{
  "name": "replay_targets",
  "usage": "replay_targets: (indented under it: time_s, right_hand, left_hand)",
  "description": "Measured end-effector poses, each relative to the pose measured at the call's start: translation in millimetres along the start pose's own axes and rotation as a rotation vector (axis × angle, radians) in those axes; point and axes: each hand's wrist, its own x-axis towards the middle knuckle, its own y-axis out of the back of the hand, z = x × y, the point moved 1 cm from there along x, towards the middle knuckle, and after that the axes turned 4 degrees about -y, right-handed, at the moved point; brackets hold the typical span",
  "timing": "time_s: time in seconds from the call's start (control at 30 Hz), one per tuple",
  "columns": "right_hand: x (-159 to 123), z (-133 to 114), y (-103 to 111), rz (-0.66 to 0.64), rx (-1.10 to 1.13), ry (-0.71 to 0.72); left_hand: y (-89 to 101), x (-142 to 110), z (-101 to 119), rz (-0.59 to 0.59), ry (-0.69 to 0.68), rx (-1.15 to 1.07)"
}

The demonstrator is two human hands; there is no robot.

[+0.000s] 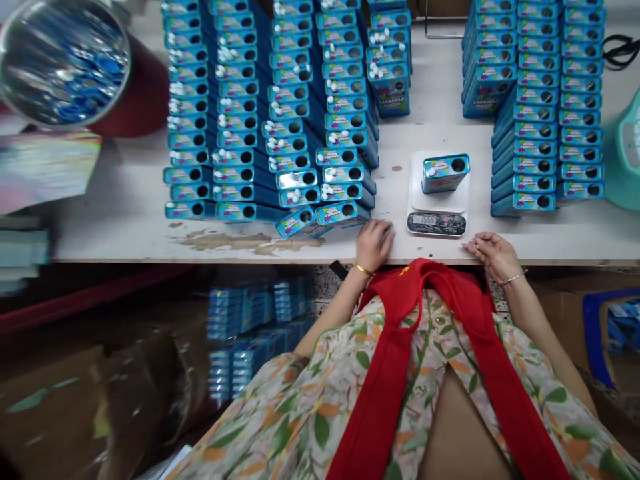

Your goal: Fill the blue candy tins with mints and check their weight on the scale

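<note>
A white digital scale (413,193) rests on the table between my hands, its display lit and reading what looks like 155.5. Standing on its plate is a blue candy tin (445,175) with a dark round hole in its top. My left hand (374,244) lies on the table's front edge, left of the scale, fingers loosely bent and apart, touching no tin. To the right of the scale, my right hand (493,255) has its thumb and fingertips drawn together over the edge. Whether something small is between them is too blurred to tell.
Rows of blue tins (235,137), many with small white candies on top, fill the left. More tin rows (533,147) stand at right. A metal pot (127,60) of blue wrapped pieces is at far left, a turquoise container (625,157) at far right. Cardboard boxes (135,393) are below.
</note>
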Motion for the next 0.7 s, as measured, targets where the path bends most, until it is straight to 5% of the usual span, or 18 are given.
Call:
replay_targets:
  time_s: [0.2, 0.4, 0.7]
  right_hand:
    - [6.1, 8.1, -4.0, 0.024, -0.121, 0.095]
    - [5.0, 10.2, -5.0, 0.019, -0.106, 0.116]
    - [3.6, 12.4, -4.9, 0.03, -0.083, 0.098]
  left_hand:
    - [7.9, 18.9, 21.5, 0.088, -0.11, -0.067]
    - [36.9, 74.2, 60.0, 0.277, -0.198, 0.06]
    - [47.0, 135.2, 79.4, 0.091, -0.187, 0.084]
